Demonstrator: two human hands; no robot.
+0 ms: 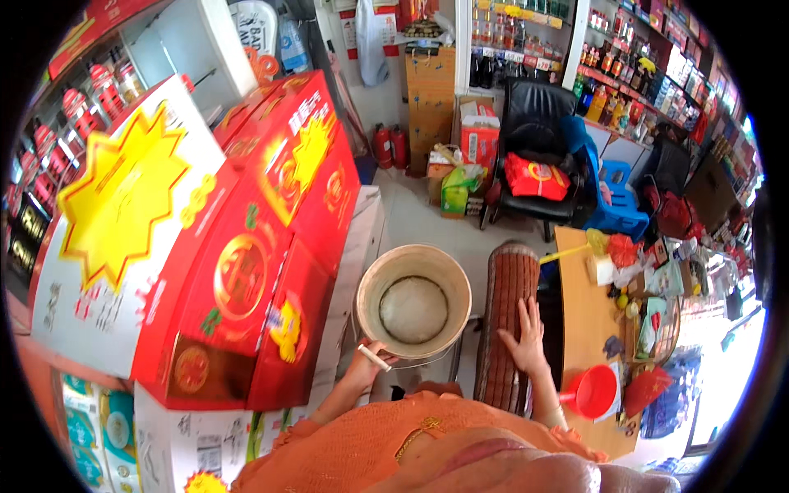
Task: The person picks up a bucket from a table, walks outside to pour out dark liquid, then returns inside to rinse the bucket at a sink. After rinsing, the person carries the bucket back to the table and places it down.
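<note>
Bucket (458,297) between red cartons (279,234) and brown mat (509,287); black chair (538,119) beyond.

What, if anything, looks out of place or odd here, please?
Inside the pale bucket, a dark ring circles the base, standing out against the lighter wall; it may be grime. I see no obvious spill.

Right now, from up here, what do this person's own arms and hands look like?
The left hand and right hand are bare, without gloves. The forearms are uncovered too, emerging from the sleeves of an orange, textured top. No cables show on them; any small jewellery at the wrists is too small to tell.
</note>
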